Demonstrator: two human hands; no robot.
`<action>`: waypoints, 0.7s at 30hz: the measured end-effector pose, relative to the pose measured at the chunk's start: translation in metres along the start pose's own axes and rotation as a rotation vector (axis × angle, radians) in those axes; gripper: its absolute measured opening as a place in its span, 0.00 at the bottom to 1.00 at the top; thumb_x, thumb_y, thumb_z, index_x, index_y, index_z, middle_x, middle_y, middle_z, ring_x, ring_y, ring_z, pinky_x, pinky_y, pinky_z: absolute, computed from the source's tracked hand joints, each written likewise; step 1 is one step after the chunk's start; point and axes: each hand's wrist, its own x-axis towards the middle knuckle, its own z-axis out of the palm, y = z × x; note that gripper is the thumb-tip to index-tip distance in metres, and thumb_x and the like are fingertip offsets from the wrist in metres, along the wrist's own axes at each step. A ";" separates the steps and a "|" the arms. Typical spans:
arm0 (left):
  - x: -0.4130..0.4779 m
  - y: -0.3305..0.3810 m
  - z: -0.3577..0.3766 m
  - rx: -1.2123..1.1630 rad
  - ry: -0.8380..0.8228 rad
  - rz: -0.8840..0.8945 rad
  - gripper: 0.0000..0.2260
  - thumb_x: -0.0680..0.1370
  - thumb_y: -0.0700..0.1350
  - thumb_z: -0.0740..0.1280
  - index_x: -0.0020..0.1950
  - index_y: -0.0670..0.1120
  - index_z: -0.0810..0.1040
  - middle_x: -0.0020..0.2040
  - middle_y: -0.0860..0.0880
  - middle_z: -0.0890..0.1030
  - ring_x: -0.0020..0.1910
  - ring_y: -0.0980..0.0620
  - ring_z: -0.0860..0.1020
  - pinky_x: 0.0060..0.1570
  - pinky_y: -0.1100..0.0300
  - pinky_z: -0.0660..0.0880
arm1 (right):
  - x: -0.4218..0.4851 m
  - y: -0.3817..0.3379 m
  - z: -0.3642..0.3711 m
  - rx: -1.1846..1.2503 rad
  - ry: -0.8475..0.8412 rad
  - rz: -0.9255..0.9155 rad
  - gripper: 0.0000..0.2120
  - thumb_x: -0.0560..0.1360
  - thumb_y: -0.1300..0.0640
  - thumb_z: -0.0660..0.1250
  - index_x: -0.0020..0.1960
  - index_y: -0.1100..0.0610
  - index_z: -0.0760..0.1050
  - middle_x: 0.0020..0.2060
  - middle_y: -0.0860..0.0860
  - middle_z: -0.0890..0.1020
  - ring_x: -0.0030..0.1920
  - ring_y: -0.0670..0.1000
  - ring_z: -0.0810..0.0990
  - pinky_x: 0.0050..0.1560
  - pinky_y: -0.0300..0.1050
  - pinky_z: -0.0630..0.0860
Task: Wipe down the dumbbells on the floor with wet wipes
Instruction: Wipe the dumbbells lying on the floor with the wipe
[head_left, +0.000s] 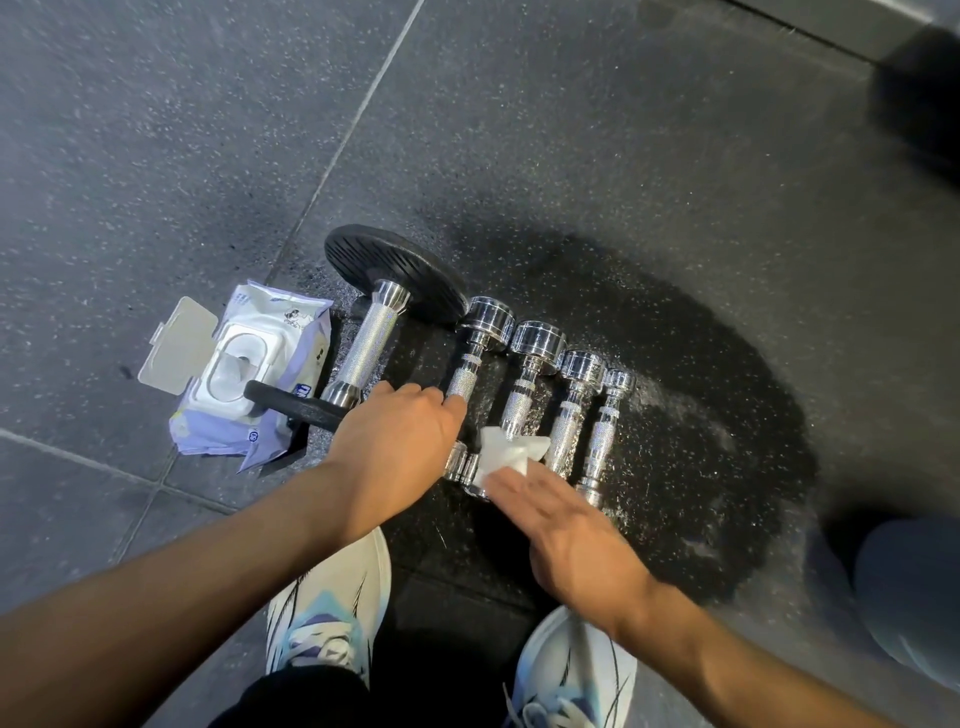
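Five dumbbells (371, 343) beside one wipes pack (244, 374), label unreadable; left hand (395, 441) grips the second dumbbell (467, 374), flat right hand (566, 530) presses one wipe (506, 452)

The left shoe (332, 597) and right shoe (571, 670), at 6 o'clock, are white with blue-purple patches and thin black streaks. Black trousers (291, 696) show at 7 o'clock.

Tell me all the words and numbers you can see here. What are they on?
Nothing here can be read for sure.
Wet wipes pack: blue print and a little drawing on the wrapper, too small and blurred to read.
Blue label on the pack: letters too blurred to read.
Round mark near the pack's corner: maybe a number, too blurred to read.
Chrome dumbbells: no writing shows.
Shoes: no writing shows.
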 end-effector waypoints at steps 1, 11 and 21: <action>0.000 0.000 -0.001 0.001 0.001 0.001 0.14 0.76 0.35 0.60 0.60 0.47 0.70 0.53 0.48 0.79 0.52 0.46 0.77 0.49 0.53 0.66 | -0.006 -0.003 0.005 -0.081 -0.029 -0.072 0.35 0.65 0.63 0.64 0.73 0.57 0.73 0.69 0.50 0.77 0.74 0.55 0.70 0.77 0.54 0.64; 0.000 -0.001 -0.001 0.029 0.013 0.013 0.12 0.78 0.37 0.59 0.60 0.47 0.71 0.53 0.48 0.79 0.52 0.46 0.77 0.50 0.52 0.67 | 0.012 0.004 0.014 -0.216 -0.194 -0.279 0.22 0.81 0.46 0.60 0.73 0.51 0.73 0.69 0.46 0.77 0.81 0.57 0.57 0.78 0.67 0.49; -0.001 0.001 0.000 0.059 0.013 0.024 0.11 0.79 0.40 0.57 0.60 0.47 0.71 0.55 0.48 0.79 0.54 0.46 0.77 0.53 0.51 0.69 | 0.031 0.002 0.020 -0.112 -0.120 -0.242 0.15 0.81 0.49 0.60 0.64 0.50 0.78 0.67 0.46 0.77 0.77 0.56 0.65 0.77 0.67 0.55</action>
